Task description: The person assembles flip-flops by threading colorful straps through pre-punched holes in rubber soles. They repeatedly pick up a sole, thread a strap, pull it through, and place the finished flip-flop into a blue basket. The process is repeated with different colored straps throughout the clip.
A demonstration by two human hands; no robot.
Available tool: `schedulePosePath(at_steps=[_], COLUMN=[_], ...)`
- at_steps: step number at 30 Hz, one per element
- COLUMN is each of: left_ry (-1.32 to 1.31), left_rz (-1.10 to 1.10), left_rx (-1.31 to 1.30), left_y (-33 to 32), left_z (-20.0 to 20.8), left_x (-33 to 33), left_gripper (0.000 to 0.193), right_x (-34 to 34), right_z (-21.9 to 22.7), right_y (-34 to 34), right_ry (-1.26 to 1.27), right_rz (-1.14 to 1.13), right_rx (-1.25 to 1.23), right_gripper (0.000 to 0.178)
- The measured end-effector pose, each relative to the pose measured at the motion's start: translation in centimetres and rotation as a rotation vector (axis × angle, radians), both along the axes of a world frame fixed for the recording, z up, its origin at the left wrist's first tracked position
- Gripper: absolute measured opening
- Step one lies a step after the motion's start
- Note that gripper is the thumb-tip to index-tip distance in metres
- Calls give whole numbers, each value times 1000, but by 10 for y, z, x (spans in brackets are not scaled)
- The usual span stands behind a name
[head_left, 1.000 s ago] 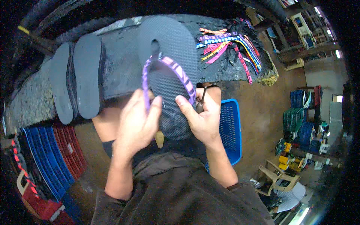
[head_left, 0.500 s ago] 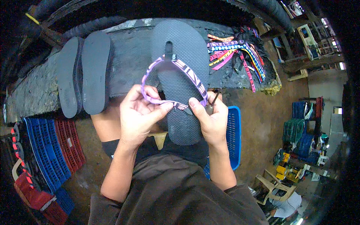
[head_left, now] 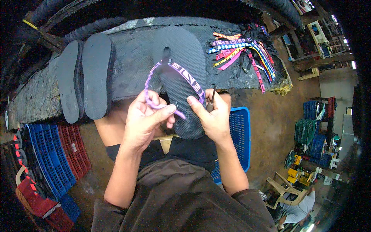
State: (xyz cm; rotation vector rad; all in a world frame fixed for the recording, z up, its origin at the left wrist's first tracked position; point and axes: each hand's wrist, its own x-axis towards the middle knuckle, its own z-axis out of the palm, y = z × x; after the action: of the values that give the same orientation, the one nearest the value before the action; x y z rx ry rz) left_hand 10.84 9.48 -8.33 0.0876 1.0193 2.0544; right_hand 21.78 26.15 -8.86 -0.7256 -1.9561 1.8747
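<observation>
A dark grey flip-flop sole (head_left: 184, 46) is in front of me, toe end pointing away over the bench edge. A purple patterned strap (head_left: 188, 79) is fixed at its toe through a black toe post (head_left: 166, 56). My left hand (head_left: 143, 120) is closed on the strap's left arm, whose plain purple end sticks out past the thumb above the sole. My right hand (head_left: 216, 120) grips the sole's right edge, thumb on top beside the strap's right arm. A tool with a thin dark shaft (head_left: 213, 92) also sits in its fingers; its handle is mostly hidden.
Two dark soles (head_left: 97, 73) lie at the bench's left. Several colourful straps (head_left: 247, 48) are heaped at its right end. A blue plastic basket (head_left: 241, 143) stands right of my lap, and blue and red crates (head_left: 50, 154) are at left. A person (head_left: 299, 208) is at lower right.
The strap's left end has come away from my right thumb and now projects from my left fingers. The sole has shifted slightly left, and my right thumb has moved up and left on it.
</observation>
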Motion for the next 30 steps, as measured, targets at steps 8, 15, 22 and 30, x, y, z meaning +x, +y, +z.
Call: schedulePosePath(at_steps=[8, 15, 22, 30], left_ry=[271, 12, 37, 333], left_rz=[235, 82, 151, 416], left_rx=[-78, -332, -307, -483], left_y=[10, 14, 16, 27], left_z=[-25, -68, -93, -105], left_x=[8, 5, 15, 25], left_gripper=[39, 22, 23, 13], right_x=[-10, -15, 40, 10], right_z=[3, 16, -21, -20], right_y=[5, -4, -54, -53], right_ry=[108, -90, -164, -491], right_rz=[34, -41, 174, 406], right_rx=[-240, 530, 575, 856], right_gripper=[20, 36, 47, 42])
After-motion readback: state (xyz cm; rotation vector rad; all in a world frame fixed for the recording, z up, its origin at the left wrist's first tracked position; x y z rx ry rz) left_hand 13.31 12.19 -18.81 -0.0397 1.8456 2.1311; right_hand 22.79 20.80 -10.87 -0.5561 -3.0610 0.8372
